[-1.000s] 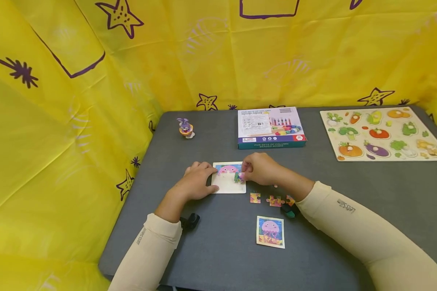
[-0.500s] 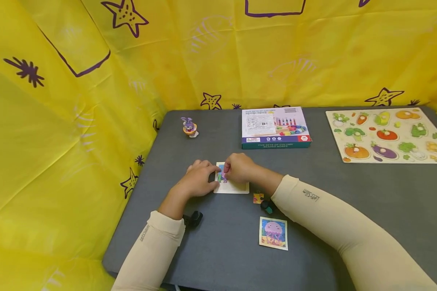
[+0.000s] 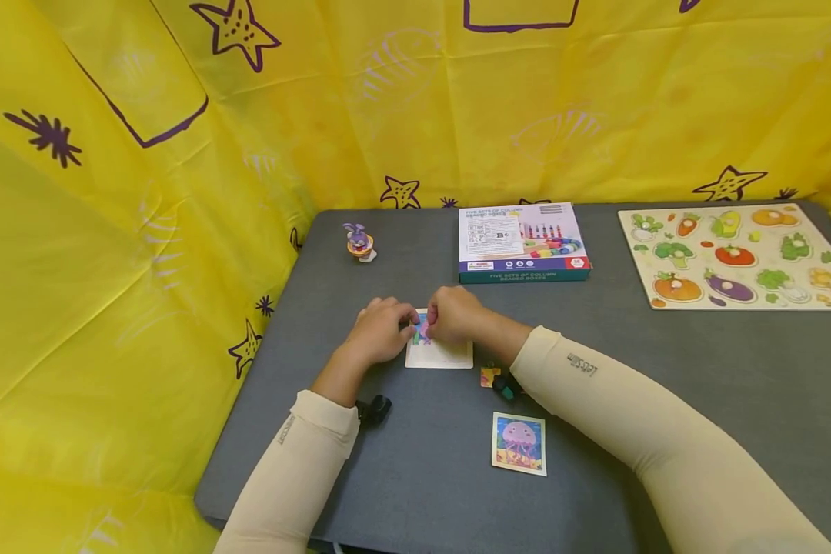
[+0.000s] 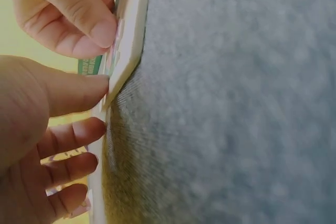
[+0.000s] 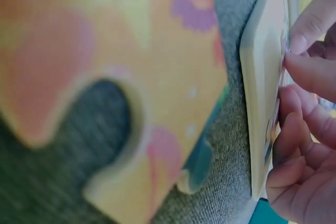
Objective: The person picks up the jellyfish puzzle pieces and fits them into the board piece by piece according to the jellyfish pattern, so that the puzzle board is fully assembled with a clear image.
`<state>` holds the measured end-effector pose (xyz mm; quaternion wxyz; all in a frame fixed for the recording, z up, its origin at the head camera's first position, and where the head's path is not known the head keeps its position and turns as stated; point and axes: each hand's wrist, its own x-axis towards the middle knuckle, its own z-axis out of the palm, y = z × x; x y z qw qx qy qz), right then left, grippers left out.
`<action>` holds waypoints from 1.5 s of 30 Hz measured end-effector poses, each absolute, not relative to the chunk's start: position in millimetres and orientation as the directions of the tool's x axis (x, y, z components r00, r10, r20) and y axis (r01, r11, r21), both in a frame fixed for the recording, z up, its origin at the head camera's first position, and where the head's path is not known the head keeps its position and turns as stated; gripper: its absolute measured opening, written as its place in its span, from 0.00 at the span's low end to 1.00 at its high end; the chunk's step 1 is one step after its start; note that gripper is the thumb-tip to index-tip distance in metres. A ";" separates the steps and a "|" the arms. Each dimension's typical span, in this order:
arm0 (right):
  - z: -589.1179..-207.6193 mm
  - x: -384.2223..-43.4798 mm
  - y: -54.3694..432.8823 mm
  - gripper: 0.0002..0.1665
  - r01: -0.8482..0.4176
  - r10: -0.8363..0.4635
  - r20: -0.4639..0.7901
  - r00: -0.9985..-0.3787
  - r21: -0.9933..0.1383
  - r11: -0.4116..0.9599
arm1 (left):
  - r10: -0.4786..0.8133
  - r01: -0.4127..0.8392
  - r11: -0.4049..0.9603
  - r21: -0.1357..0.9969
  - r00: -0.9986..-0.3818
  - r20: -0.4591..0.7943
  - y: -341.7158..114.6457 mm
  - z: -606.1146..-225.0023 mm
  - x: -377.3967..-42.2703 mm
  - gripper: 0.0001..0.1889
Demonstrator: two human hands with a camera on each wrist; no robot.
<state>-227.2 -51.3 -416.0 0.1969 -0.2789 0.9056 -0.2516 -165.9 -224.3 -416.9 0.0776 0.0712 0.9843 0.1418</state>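
Moving up from the edge of the board, the left hand, fingers loose, now meets the puzzle piece on the board's left side, which the right hand seems to pinch, so both probably help fit it.

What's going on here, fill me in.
A person is working on a small jigsaw with both hands. The left hand is at the left edge of the board, and the right hand has its fingers curled at the pieces near the top; whether it pinches one is unclear. The board's lower part is bare. A loose piece lies off the board, and a jellyfish card lies nearer the person.
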 end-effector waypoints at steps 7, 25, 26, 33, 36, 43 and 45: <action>-415.3 -231.3 -49.7 0.12 -0.383 -0.593 -0.251 -0.765 -0.563 0.732 | 0.125 0.081 0.952 0.296 -0.983 -0.135 -221.0 -418.4 -171.3 0.04; -390.4 -214.0 34.1 0.07 -0.500 -0.624 -0.269 -0.734 -0.409 0.764 | 0.232 0.186 0.942 0.280 -0.962 -0.143 -211.4 -406.0 -160.4 0.21; -390.8 -213.0 41.2 0.10 -0.489 -0.613 -0.277 -0.740 -0.404 0.773 | 0.244 0.194 0.939 0.284 -0.958 -0.153 -211.3 -405.7 -160.2 0.22; -397.0 -205.5 76.9 0.26 -0.463 -0.575 -0.282 -0.768 -0.376 0.803 | 0.272 0.208 0.928 0.310 -0.945 -0.181 -214.9 -409.3 -161.2 0.24; -401.4 -204.4 84.9 0.26 -0.458 -0.568 -0.271 -0.778 -0.374 0.806 | 0.288 0.224 0.921 0.318 -0.943 -0.168 -215.4 -410.7 -162.0 0.23; -407.3 -208.5 91.2 0.23 -0.400 -0.556 -0.228 -0.799 -0.489 0.775 | 0.301 0.241 0.921 0.306 -0.939 -0.165 -211.7 -412.4 -163.4 0.20; -406.5 -209.8 90.8 0.18 -0.372 -0.556 -0.235 -0.797 -0.533 0.760 | 0.301 0.242 0.922 0.301 -0.939 -0.168 -210.2 -412.1 -163.4 0.20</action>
